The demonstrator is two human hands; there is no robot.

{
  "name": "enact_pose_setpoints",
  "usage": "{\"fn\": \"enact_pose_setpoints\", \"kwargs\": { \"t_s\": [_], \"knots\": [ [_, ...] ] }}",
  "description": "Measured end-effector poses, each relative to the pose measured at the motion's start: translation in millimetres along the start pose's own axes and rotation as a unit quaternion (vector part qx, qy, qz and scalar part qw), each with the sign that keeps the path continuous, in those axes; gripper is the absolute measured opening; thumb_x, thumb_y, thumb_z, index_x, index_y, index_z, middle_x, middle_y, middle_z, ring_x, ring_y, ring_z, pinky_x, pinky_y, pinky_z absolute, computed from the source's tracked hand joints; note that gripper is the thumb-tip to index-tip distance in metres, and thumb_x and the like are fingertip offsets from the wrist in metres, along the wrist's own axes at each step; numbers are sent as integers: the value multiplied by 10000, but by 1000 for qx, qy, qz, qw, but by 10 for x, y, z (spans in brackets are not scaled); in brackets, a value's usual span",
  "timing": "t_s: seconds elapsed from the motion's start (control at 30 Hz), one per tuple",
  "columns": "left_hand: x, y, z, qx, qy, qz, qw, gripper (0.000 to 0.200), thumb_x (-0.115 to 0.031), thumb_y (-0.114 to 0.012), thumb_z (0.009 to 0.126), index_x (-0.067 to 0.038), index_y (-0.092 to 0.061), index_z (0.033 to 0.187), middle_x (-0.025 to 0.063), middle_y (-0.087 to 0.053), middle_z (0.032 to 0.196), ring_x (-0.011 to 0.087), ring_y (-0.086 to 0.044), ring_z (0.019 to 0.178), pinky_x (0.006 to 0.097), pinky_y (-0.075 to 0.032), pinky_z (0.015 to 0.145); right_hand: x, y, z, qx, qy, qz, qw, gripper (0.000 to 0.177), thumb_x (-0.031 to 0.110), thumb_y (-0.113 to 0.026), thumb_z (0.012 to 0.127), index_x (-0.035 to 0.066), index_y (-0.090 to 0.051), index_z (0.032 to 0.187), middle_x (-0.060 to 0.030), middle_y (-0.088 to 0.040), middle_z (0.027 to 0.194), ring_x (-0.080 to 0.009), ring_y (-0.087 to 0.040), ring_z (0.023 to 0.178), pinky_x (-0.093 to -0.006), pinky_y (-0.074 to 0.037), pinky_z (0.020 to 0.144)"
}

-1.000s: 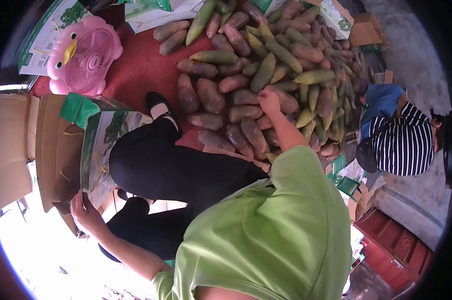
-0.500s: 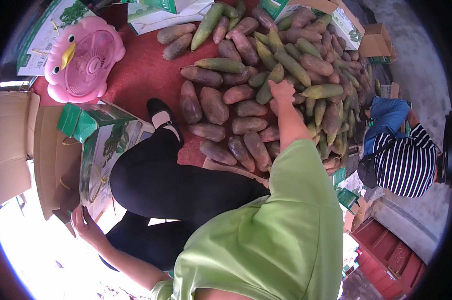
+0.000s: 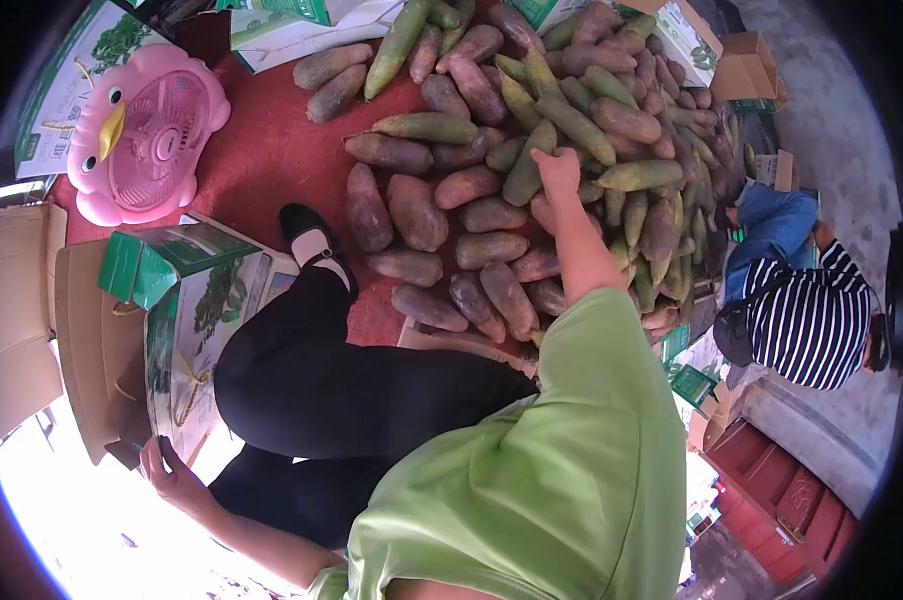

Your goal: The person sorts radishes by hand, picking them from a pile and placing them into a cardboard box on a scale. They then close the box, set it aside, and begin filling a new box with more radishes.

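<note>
My right hand (image 3: 559, 172) reaches into a large pile of long green and purplish-red radishes. Its fingers are bent together at the side of a dark green radish (image 3: 524, 178), which lies among the others; some fingertips are hidden. Far to the left, my left hand (image 3: 169, 474) grips the lower edge of an open cardboard box (image 3: 177, 355), printed green and white outside. Several purplish radishes (image 3: 419, 212) lie loose on the red ground cover (image 3: 262, 130), in front of my legs.
A pink duck-faced basin (image 3: 152, 135) stands at the upper left, near printed cartons (image 3: 307, 30). At the right, another person (image 3: 812, 320) in a striped top bends over beside more boxes (image 3: 747, 75). Red wooden furniture (image 3: 777, 500) is at the lower right.
The view has shifted slightly, moving the basin and box left. My right hand's fingers have drawn closer together by the green radish. My left hand stays at the box edge.
</note>
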State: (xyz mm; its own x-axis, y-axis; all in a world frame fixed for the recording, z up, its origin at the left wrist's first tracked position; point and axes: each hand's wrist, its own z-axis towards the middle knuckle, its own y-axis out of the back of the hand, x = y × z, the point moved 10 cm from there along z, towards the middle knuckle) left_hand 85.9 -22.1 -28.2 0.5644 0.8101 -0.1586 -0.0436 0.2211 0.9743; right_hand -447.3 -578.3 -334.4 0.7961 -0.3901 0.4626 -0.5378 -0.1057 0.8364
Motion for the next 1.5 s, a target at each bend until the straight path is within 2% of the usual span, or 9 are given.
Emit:
{"fn": "enact_pose_setpoints", "kwargs": {
  "t_s": [0.1, 0.37, 0.5, 0.67, 0.8, 0.93, 1.2, 1.33, 1.5],
  "knots": [
    [10, 2, 5, 2, -1, -8, 1000, 145, -61, -570, 870, 29, -617, 973, 115, -611, 941, 269, -558, 899, 379, -447, 771, 184, 169, -50, -126, 39, 54, 990, 652, 362, -787, 626, -76, -572, 1059, -209, -623, 1043, -309, -605, 983, -355, -457, 868],
    [30, -18, 5, 17, 6, -34, 999, 134, -22, -574, 851, 24, -628, 964, 114, -614, 942, 257, -564, 893, 351, -450, 775, 172, -61, -58, -51, -115, -119, 985, 893, 472, -824, 522, -66, -513, 1163, -176, -580, 1165, -274, -546, 1123, -367, -431, 958],
    [-223, 84, 55, 21, 20, -48, 998, 321, 131, -534, 700, 0, -650, 969, 128, -618, 924, 264, -576, 889, 331, -449, 803, 291, -120, 21, -72, 55, -161, 983, 574, 384, -840, 494, -43, -670, 839, -176, -674, 888, -272, -667, 828, -380, -530, 721],
    [-295, 144, 60, 35, 52, -14, 998, 293, 55, -579, 705, -54, -672, 961, 90, -616, 925, 264, -575, 906, 345, -468, 793, 617, -259, -538, 6, 114, -27, 993, 797, 129, -825, 535, -45, -410, 1193, -180, -539, 1146, -281, -536, 1057, -364, -418, 909],
    [-326, 198, 34, 20, 37, -31, 999, 273, 52, -584, 720, -64, -671, 951, 75, -608, 920, 269, -567, 890, 356, -469, 772, 1351, -427, -1048, 99, 239, 39, 965, 754, 114, -804, 578, -22, -418, 1211, -173, -537, 1139, -283, -537, 1049, -359, -410, 924],
    [-327, 227, 25, 1, 27, -42, 999, 295, 56, -586, 679, -83, -681, 922, 57, -614, 888, 258, -575, 869, 356, -484, 753, 2808, -210, -2174, 253, 393, 285, 837, 692, 39, -767, 620, -17, -410, 1210, -129, -514, 1174, -230, -519, 1063, -340, -414, 929],
    [-312, 263, 35, 12, 13, -8, 1000, 235, -52, -593, 721, -127, -676, 927, 14, -611, 878, 219, -577, 839, 351, -477, 718, 4746, 457, -4694, 437, 573, 314, 618, 660, 67, -774, 600, 10, -440, 1167, -99, -552, 1069, -203, -555, 998, -354, -456, 869],
    [-309, 248, 48, 14, -2, -7, 1000, 241, -51, -592, 720, -126, -675, 935, 14, -612, 885, 223, -575, 851, 356, -479, 724, 4913, 177, -5828, 439, 742, 238, 448, 623, 65, -766, 549, 28, -492, 1108, -137, -581, 1038, -243, -589, 967, -349, -474, 831],
    [-297, 225, 44, 30, 1, 4, 1000, 286, -12, -591, 694, -116, -670, 949, 50, -613, 900, 262, -573, 885, 378, -480, 754, 4548, -777, -6677, 382, 826, -78, 407, 555, 174, -729, 584, 91, -540, 1099, -126, -628, 1018, -304, -595, 989, -418, -473, 809]
  ]
}}
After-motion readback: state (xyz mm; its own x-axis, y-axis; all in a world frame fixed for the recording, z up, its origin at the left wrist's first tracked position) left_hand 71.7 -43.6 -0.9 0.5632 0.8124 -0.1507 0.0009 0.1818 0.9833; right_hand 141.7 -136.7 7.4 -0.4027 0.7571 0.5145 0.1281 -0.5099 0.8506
